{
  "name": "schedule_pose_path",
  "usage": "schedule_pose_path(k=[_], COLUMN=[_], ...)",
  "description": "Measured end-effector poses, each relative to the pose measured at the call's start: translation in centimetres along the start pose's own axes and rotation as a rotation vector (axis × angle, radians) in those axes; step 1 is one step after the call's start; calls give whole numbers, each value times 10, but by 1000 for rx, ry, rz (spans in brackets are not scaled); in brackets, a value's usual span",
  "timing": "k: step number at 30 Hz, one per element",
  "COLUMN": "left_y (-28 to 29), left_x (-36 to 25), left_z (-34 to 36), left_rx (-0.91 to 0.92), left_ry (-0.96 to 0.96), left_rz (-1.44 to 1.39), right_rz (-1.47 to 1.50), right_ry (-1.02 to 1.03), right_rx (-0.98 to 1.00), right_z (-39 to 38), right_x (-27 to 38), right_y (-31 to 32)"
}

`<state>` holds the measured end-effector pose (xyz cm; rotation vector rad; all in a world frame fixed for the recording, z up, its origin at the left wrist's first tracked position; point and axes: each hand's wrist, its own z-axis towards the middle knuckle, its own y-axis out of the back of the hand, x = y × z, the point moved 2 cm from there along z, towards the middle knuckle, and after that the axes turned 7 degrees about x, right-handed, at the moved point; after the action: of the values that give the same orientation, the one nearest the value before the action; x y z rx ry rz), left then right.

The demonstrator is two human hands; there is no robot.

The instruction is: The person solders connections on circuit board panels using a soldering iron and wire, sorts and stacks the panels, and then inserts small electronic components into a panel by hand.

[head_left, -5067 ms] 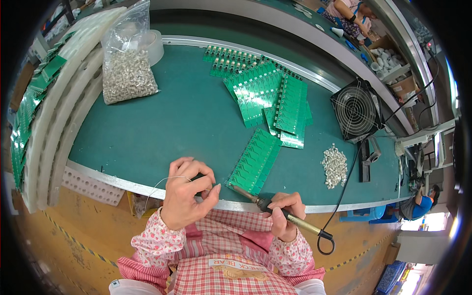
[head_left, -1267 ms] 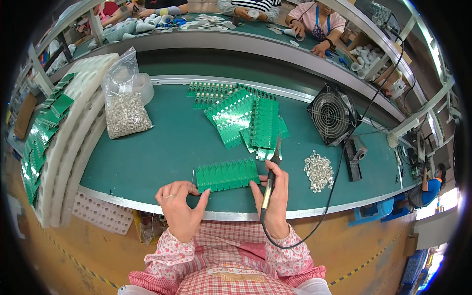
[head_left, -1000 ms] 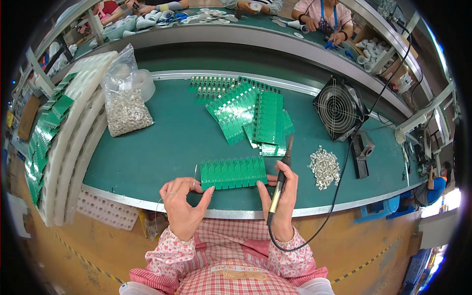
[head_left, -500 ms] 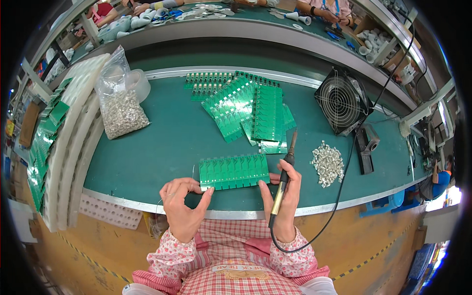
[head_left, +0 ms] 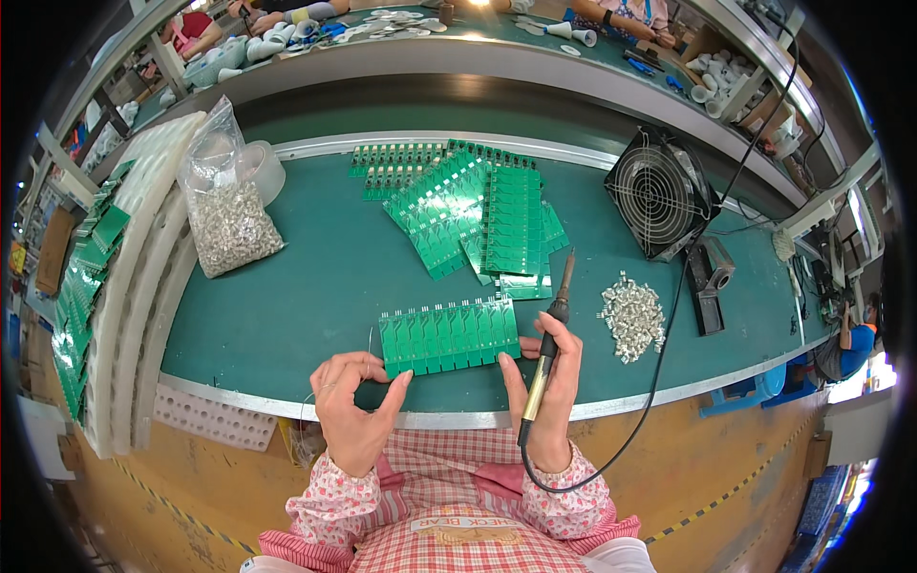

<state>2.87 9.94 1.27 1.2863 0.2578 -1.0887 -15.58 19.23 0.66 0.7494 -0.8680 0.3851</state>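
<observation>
A green circuit board panel, scored into several strips, is held near the front edge of the green bench. My left hand pinches its lower left corner between thumb and fingers. A thin wire rises beside those fingers. At the panel's lower right corner, the thumb and a finger of my right hand grip the board. That same hand also holds a soldering iron, its tip pointing up and away from the panel. Beyond lies an overlapping pile of green circuit boards.
Right of my hands is a heap of small metallic parts; behind it stand a black fan and a dark iron holder. A bag of small parts and stacked white foam trays sit left. The iron's cable loops rightward.
The panel has tilted slightly in my hands, and the pads along its lower edge show less brightly. The whole view has shifted a little; both grips are the same.
</observation>
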Motion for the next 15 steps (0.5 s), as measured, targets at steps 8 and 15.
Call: schedule_pose_path(k=[8,15], left_y=[1,-1], left_x=[1,10], left_z=[-2,-1], left_rx=[58,100], left_ry=[77,188], left_rz=[-184,-503], right_rz=[19,33], right_ry=[0,-8], right_rx=[-16,-17], right_z=[-2,-2], right_x=[-3,-3], right_y=[0,1])
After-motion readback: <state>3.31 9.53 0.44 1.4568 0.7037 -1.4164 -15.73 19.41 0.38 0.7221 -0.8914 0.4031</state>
